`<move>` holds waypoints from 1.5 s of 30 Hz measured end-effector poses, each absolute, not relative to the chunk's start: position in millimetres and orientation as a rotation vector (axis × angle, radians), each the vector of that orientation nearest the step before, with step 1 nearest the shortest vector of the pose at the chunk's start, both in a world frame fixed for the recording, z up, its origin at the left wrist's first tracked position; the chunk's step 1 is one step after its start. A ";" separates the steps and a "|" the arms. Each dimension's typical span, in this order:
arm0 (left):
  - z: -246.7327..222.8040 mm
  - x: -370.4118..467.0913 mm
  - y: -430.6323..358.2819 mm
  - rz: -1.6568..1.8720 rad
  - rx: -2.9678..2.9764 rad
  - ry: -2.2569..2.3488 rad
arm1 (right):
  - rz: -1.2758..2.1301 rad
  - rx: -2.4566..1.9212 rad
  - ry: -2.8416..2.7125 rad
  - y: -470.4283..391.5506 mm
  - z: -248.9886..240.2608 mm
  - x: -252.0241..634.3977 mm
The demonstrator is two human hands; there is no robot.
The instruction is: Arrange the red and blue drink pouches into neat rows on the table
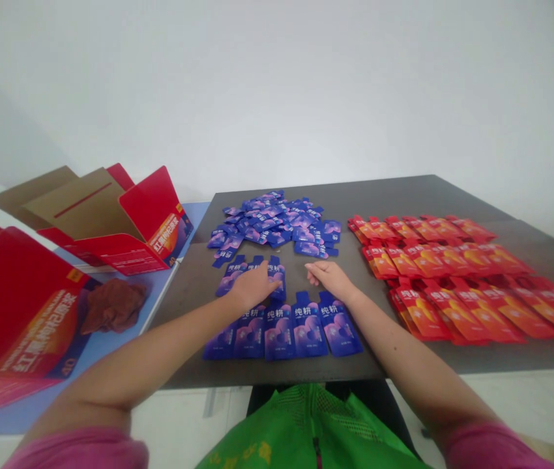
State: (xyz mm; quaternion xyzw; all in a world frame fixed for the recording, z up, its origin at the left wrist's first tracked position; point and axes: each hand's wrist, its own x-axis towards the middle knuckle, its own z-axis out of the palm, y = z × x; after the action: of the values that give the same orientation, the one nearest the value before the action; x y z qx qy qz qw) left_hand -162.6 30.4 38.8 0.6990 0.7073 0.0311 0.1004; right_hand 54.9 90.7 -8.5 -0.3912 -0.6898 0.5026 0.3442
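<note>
Green zip vest (277, 430) nearest, L hand (255, 285) on flat blue-purple plastic pouch (276, 268) in short row on dk-grey flat table (277, 374), grip can't tell, R hand (330, 279) loosely clenched nearby, shiny red-orange pouches (440, 259) at R.

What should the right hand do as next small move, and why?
Perhaps the right hand should take a purple pouch from the loose pile: no pouch shows in that hand, and the second row shows three, against five in the front row.
</note>
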 end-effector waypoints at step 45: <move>9.3 -131.0 72.7 -0.020 2.778 1.344 | 0.772 -1.311 -1.953 116.6 -27.2 61.7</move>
State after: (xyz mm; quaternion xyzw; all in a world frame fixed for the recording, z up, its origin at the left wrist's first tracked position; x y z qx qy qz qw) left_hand -131.0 72.7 9.3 0.8998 0.4354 -0.0065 0.0278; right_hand 61.7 116.6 -27.2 -0.5004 -0.7456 0.2946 0.3269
